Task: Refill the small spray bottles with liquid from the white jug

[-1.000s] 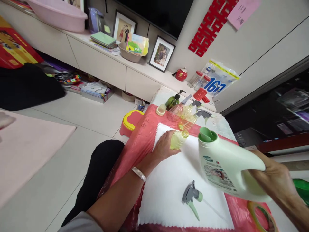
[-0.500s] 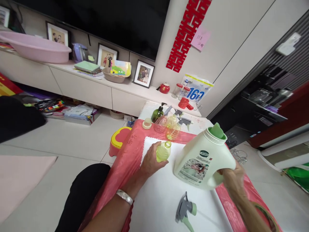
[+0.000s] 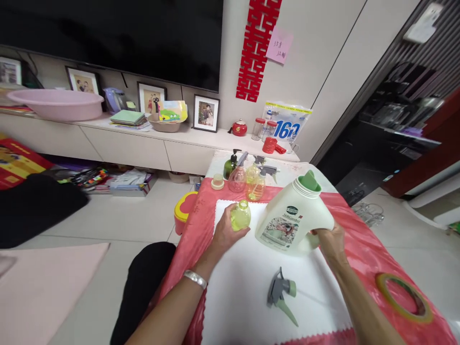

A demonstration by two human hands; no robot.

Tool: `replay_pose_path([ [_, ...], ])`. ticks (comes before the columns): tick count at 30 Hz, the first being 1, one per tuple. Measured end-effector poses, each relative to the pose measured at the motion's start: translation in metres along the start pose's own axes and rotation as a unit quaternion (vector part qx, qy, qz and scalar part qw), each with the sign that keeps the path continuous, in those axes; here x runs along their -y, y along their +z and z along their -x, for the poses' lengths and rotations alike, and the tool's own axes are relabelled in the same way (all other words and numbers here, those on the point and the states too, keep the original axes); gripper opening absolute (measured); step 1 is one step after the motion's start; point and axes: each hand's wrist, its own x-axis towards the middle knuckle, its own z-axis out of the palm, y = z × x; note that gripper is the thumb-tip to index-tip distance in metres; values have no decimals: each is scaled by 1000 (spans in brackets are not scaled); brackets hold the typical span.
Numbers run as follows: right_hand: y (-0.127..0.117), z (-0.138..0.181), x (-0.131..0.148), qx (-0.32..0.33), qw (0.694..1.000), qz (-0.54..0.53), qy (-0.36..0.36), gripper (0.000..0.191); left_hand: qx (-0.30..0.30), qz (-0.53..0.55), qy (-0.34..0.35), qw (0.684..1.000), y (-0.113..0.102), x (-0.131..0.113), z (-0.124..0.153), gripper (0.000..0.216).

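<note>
Bottle (image 3: 240,217) sits uncapped in left hand (image 3: 225,229); right hand (image 3: 332,242) grips jug (image 3: 297,216), its contents hidden.

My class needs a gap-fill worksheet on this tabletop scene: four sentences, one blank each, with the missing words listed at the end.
1. The right hand grips a jug; the bottle in the left hand is the ____ of these two containers.
2. The trigger spray head lies on a ____ mat.
3. The tape roll rests on the ____ table cover.
4. The plastic bag bears the large blue number ____.

Missing words: smaller; white; red; 160.
</note>
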Motion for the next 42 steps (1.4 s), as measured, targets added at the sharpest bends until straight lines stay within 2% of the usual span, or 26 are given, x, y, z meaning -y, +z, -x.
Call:
replay_pose_path([
  [2,-5,5,3,20,1000,0,5,44,3,3,-7,1000,-1,2,0,80],
  [6,-24,29,5,60,998,22,-4,63,1,42,-19,999,-1,7,-2,81],
  [11,-45,79,-6,-19,996,87,0,80,2,88,-20,996,-3,12,-6,78],
  [13,-45,100,-11,4,995,102,-13,72,2,103,-21,994,-4,13,-7,76],
  [16,-37,127,-13,75,988,120,-63,54,-2,125,-29,992,-5,14,-9,72],
  [21,-18,155,-14,169,960,158,-156,42,9,168,-44,985,-9,17,-11,64],
  [26,-5,168,-22,225,930,218,-193,38,13,206,-51,977,-11,21,-14,62],
  [36,-1,171,-31,232,912,274,-201,38,22,263,-67,962,-16,15,-19,61],
  [42,-1,171,-45,231,908,293,-192,52,44,281,-76,956,-18,9,-20,70],
])
